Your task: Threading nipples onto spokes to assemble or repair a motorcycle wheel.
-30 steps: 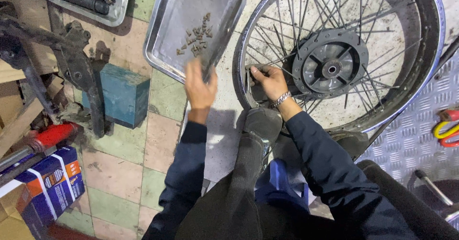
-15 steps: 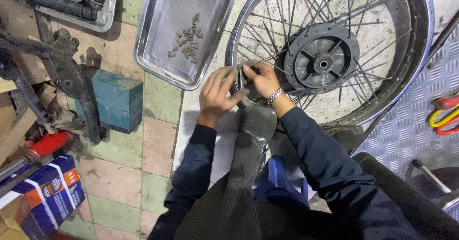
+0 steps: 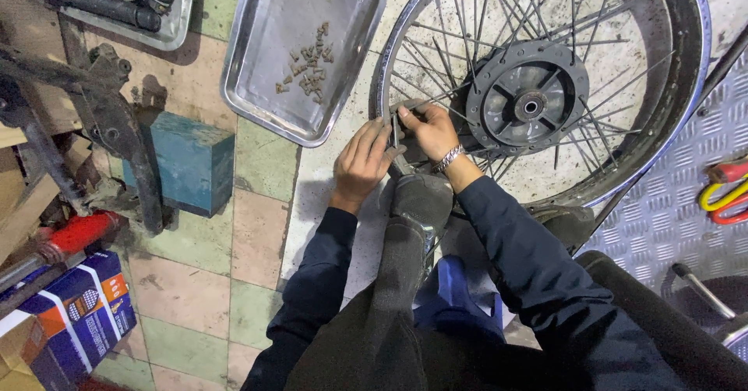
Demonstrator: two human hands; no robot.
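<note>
Both hands meet at the near rim of the large spoked metal wheel (image 3: 538,87) lying flat on the floor. Our left hand (image 3: 362,161) curls loosely beside a thin grey tool (image 3: 395,134). Our right hand (image 3: 427,130) pinches a spoke (image 3: 436,95). Just left sits a shallow steel tray (image 3: 265,79) holding small nipples (image 3: 308,71).

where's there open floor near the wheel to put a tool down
Bare tiles lie between the teal block and the left hand, below the steel tray. The tray's lower half is free too; small parts sit near its top. Around both hands, the right hand at the spoked wheel rim, it is crowded. The far left is cluttered with metal parts.
</note>
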